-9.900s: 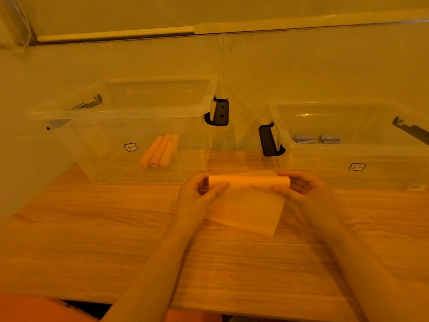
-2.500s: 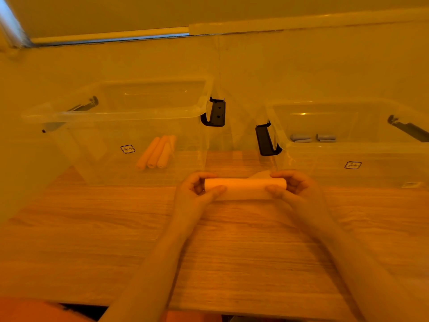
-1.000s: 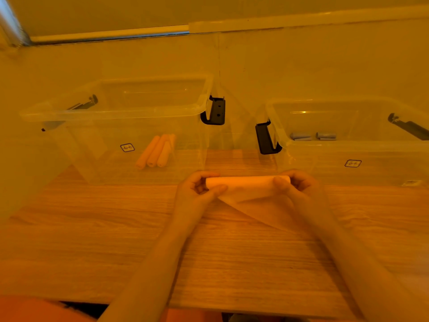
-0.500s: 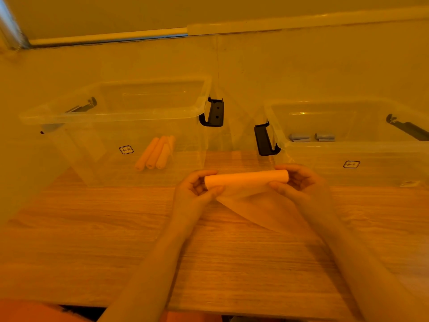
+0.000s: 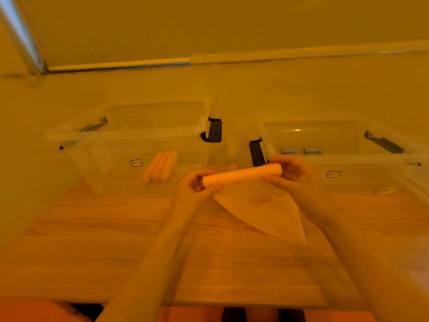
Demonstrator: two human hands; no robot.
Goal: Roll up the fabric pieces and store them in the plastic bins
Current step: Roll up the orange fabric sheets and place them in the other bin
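Over the table [image 5: 116, 240], a loose fabric flap [image 5: 262, 210] hanging from the roll [image 5: 241, 174]. Gripped at each end, lifted and tilted: left hand [image 5: 192, 189] curled round the near-left end, right hand [image 5: 294, 175] round the right. Beyond, left bin [image 5: 130, 133] with three rolls [image 5: 160, 167]; right bin [image 5: 348, 159] with two grey rolls [image 5: 300, 151].

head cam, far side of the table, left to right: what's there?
Clear plastic bin on the left holding three orange fabric rolls → its black latch handle → the right bin's black latch handle → clear plastic bin on the right holding two grey-blue fabric rolls.
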